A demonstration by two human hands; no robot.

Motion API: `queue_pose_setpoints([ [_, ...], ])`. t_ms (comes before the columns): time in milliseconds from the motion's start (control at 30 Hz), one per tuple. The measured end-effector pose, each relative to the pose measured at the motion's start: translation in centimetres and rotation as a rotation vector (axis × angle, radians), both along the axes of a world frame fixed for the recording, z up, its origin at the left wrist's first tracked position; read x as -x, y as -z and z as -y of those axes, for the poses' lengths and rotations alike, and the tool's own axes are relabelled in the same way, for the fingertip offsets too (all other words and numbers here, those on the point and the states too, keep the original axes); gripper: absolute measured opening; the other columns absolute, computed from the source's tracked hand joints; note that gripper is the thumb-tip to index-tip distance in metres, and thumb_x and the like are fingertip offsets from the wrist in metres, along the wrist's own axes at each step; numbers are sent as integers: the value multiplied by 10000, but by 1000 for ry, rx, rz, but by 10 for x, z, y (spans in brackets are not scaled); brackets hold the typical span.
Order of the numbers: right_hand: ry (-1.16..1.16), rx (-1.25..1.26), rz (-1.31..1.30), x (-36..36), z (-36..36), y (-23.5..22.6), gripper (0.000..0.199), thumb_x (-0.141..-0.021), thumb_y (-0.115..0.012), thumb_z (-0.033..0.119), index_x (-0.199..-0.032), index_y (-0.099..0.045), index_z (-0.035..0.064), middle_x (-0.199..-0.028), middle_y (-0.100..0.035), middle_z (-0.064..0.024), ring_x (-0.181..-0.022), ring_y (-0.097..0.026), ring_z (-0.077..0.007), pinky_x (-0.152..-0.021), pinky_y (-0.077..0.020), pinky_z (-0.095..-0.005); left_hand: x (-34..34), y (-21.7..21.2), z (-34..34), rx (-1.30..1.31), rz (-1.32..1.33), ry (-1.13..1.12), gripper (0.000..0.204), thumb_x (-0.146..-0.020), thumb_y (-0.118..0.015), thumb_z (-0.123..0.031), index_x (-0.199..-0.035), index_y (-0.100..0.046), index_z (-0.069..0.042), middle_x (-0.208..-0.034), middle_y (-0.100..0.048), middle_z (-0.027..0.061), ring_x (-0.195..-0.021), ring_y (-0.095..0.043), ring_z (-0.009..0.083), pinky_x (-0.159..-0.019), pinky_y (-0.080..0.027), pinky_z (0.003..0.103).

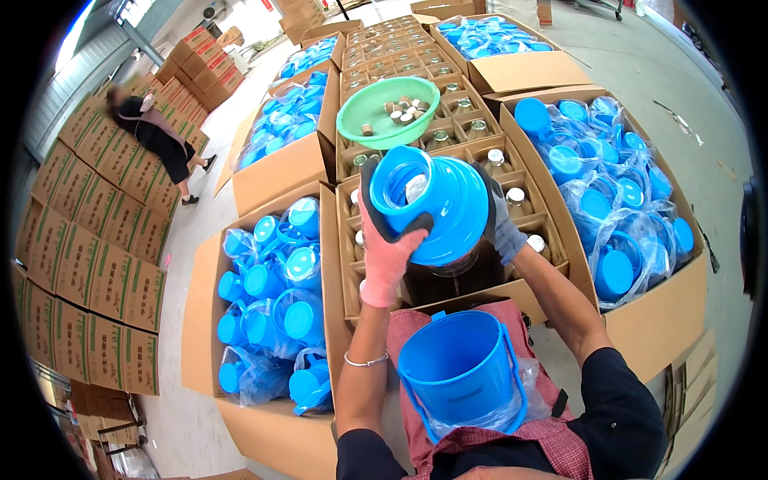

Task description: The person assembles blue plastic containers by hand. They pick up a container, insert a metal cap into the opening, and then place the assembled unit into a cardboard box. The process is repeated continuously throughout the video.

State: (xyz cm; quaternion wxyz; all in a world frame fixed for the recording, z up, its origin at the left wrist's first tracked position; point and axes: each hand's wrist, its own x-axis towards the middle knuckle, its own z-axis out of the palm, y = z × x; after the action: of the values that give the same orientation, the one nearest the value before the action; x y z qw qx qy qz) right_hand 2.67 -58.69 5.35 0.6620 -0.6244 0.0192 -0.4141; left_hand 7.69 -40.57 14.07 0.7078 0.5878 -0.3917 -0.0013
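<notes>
Two gloved hands, one item between them. Head view: I hold a blue plastic jug shell point(436, 204) over the middle carton point(346, 240), left hand point(386, 252) clamped on its rim and handle side, right hand point(500, 224) wrapped round its far flank. Its long axis is tilted, open mouth pointing up and to my left, toward the camera; the wider end points down into the carton, with a glass liner showing beneath it.

Middle carton: cardboard dividers, cells holding glass liners point(516, 196) with silvery tops. On top of it, farther from me, a green basin point(384, 112) with small stoppers point(400, 108) inside.

Left carton point(200, 320): blue shells in clear bags, lying every way. Right carton point(656, 320): the same, bagged blue pieces heaped. Two further cartons of blue parts beyond.

On my lap, over a checked apron point(544, 436), one blue shell point(460, 368) stands mouth up on a clear bag.

Far left: stacked sealed boxes point(88, 272); a person point(156, 132) stands beside them.
</notes>
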Motion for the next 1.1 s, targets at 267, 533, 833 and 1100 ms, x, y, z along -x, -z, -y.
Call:
queue_pose_setpoints([
  [267,-260,-464,41,-20,10,7,347,-958,-547,278,-1165,-591,4,-1069,-662,-73,-915,-633,-127,-791,-522,-275,-11,3,-1,-61,124,-5,1136,-588,-876,-347,-1471,-242,-20,-1386,-424,138,-1256,-449,249,-1055,-365,384],
  [533,87,405,12,-12,17,14,378,-1001,-453,308,-1214,-565,16,-1106,-650,-88,-972,-621,-171,-844,-512,-331,-3,13,-8,-124,91,-52,1072,-596,-847,-237,-1462,-253,-23,-1352,-454,139,-1233,-474,250,-1044,-383,380],
  [833,-221,-200,-132,-12,18,14,424,-991,-474,394,-1034,-664,17,-950,-689,-59,-839,-627,-124,-767,-510,-279,3,4,-19,-160,-67,272,1214,-542,-905,-209,-1488,-161,-47,-1426,-388,120,-1321,-393,252,-1100,-330,391],
  [1100,-138,145,5,1,1,29,428,-993,-469,370,-1196,-597,15,-1093,-658,-82,-990,-612,-127,-860,-497,-295,4,14,-21,-158,-36,84,1076,-531,-904,-229,-1405,-303,-42,-1304,-477,121,-1223,-478,249,-1045,-389,391],
])
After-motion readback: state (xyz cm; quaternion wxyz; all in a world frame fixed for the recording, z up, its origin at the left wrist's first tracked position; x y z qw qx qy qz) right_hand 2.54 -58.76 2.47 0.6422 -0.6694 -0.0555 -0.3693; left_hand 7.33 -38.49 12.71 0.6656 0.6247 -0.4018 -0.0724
